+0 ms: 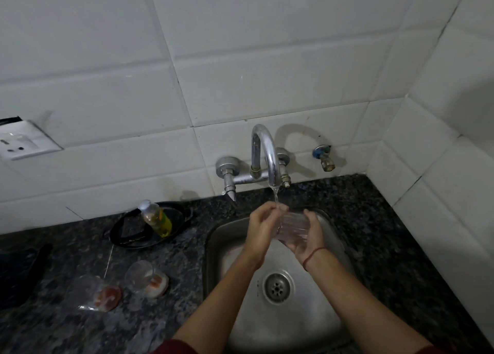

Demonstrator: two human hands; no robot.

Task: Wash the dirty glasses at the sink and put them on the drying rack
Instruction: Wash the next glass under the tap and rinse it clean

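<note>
Both hands are on the same clear glass (294, 226), held over the sink (315, 313) right under the running tap (270, 155). The right hand (310, 237) wraps round its body from the right, and the left hand (263, 226) has its fingers curled at the rim. On the counter (173, 260) to the left sit a dirty glass (145, 276) with reddish gunk and a second dirty glass (99, 293) further left. Farther back, a soap bottle (156, 218) stands on a black pan (128, 233).

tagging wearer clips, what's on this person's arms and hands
The left hand and right hand are bare, no gloves. A thin red thread circles the right wrist. Dark red sleeves show only at the bottom edge, leaving the forearms uncovered.
</note>
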